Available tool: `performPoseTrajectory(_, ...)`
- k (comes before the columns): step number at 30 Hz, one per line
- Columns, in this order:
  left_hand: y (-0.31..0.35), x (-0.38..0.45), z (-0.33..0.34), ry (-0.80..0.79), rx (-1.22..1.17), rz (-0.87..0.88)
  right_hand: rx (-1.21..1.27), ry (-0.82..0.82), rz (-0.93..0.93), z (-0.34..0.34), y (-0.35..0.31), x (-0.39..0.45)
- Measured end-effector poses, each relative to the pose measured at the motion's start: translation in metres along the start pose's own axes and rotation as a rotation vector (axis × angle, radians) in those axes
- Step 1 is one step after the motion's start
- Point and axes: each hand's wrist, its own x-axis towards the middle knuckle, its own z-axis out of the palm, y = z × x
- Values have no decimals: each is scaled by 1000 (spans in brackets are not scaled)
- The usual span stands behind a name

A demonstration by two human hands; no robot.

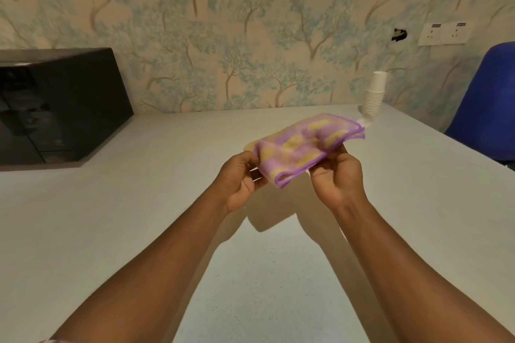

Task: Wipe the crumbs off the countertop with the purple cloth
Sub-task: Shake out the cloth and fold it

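A purple cloth [303, 145] with yellow patches and a purple hem is held folded in the air above the pale countertop [139, 217]. My left hand [239, 181] pinches its left end, and my right hand [337, 178] grips its near right edge from below. The cloth does not touch the counter; its shadow falls on the surface below my hands. Faint dark specks dot the countertop near the front, around the space between my forearms.
A black microwave [55, 106] stands at the back left on the counter. A stack of white paper cups [374, 95] sits at the back right by the patterned wall. A blue chair [487, 103] stands past the counter's right edge, under wall sockets [444, 33].
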Motion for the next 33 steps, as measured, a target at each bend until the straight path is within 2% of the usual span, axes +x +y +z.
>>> performPoseTrajectory(3,3,1,-1,19,-53,24,17,-27,44,-6,-4,-3)
performPoseTrajectory(6,3,3,-1,46,-142,50,14,15,40,-12,-5,-3)
performPoseTrajectory(13,-12,5,8,63,-246,70,-108,51,35,-16,-5,-5)
performPoseTrajectory(15,-14,5,14,46,-255,54,-197,46,-15,-14,-5,-6)
performPoseTrajectory(17,-13,6,18,17,-255,35,-385,19,-92,-14,-3,-6)
performPoseTrajectory(20,-10,9,25,-32,-234,29,-904,-59,-142,-11,3,-13)
performPoseTrajectory(23,-10,11,33,-58,-212,27,-1322,-348,-225,-15,13,-17)
performPoseTrajectory(26,-9,11,38,-118,-196,6,-1578,-527,-386,-21,20,-12)
performPoseTrajectory(28,-9,10,42,-142,-79,-1,-1798,-521,-414,-25,22,-7)
performPoseTrajectory(30,-12,12,45,-138,52,13,-1960,-484,-359,-28,23,-2)
performPoseTrajectory(33,-20,20,44,-110,200,83,-1961,-539,-344,-28,15,1)
